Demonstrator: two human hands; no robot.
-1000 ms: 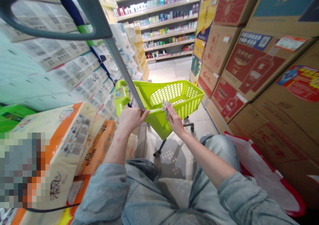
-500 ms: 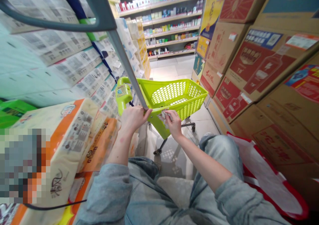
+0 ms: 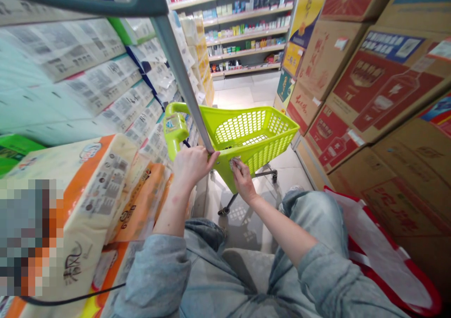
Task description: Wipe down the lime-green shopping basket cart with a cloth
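Cloth (image 3: 234, 160) (crumpled, seemingly) under right grip (image 3: 242, 179) touches cart (image 3: 273, 150); left grip (image 3: 192, 165) clasps pole (image 3: 183, 81).

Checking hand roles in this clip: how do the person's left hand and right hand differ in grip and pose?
The left hand is a closed fist around the grey pole; the right hand lies flatter, holding a small crumpled cloth against the outer wall of the green basket. The left hand's forearm rises steeply; the right hand's forearm slants in from the right. Both hands are bare, with grey sleeves pushed up.
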